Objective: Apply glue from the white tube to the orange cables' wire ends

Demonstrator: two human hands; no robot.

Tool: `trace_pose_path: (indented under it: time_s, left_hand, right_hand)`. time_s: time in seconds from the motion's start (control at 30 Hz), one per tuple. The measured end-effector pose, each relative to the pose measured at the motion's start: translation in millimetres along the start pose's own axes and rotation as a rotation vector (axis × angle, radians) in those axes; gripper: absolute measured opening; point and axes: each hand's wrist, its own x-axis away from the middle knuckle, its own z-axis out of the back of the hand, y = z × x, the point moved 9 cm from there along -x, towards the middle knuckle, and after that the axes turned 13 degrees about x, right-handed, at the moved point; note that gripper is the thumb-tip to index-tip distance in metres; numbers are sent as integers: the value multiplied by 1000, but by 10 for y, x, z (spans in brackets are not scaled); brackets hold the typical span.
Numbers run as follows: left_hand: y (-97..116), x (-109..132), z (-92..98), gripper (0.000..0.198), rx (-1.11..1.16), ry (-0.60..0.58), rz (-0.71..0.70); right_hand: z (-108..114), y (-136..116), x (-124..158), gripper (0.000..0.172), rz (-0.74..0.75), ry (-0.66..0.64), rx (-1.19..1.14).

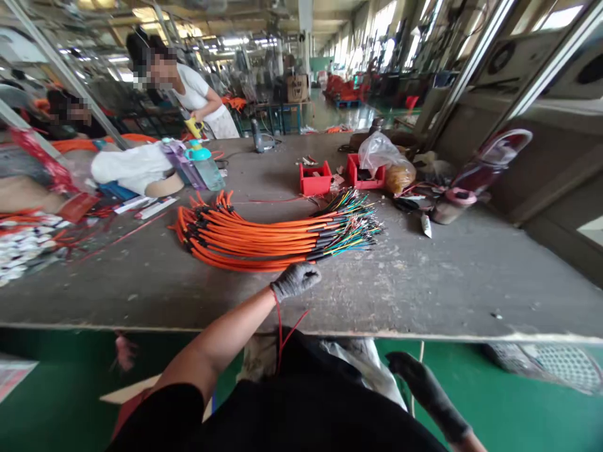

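My left hand (296,280) is wearing rough knit cloth; the cables (245,238) are gleaming smooth plastic, and the counter (447,276) is looking matt and scuffed.

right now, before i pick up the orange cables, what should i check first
1. Position of the left hand: ok, curled shut at the near edge of the orange cable bundle; whether it touches, cannot tell.
2. The thin red strand at the left wrist: not ok, it hangs over the table edge and might snag.
3. Whether the right hand is free: ok, it is below the table and seems to hold nothing.
4. The loose wire ends against the red bins: ok, they lie apart.
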Motion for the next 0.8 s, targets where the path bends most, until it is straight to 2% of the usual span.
trace_pose_path:
  time_s: [0.07, 0.17, 0.23, 0.27, 0.33, 0.43, 0.47, 0.57, 0.67, 0.8]
  left_hand:
    - [23, -131, 299, 21, -44, 98, 18]
    - [35, -385, 772, 21, -140, 217, 48]
    - [35, -504, 981, 22, -196, 236, 74]
    - [30, -523, 1026, 23, -214, 219, 89]
    - [6, -462, 980, 26, -231, 132, 120]
    - [-65, -165, 710, 23, -237, -19, 183]
    - [-104, -48, 620, 30, -261, -47, 217]
    - [-307, 222, 459, 61, -439, -74, 391]
    - [-531, 276, 427, 59, -573, -78, 571]
    - [-685, 150, 408, 55, -616, -112, 678]
  right_hand:
    - [225, -95, -166, 35, 36, 52, 12]
    - [510, -539, -762, 31, 243, 171, 179]
    - [487, -883, -1239, 32, 437, 147, 318]
    - [457, -983, -1486, 31, 476, 136, 339]
    - [332, -1095, -1940, 31, 510, 100, 363]
    - [23, -1151, -2418, 36, 545, 1, 394]
    - [-85, -1158, -2518, 38, 557, -39, 402]
    - [-341, -1160, -2703, 44, 564, -156, 430]
    - [-448, -1119, -2819, 51, 502, -235, 476]
    - [-438, -1042, -2897, 56, 395, -299, 554]
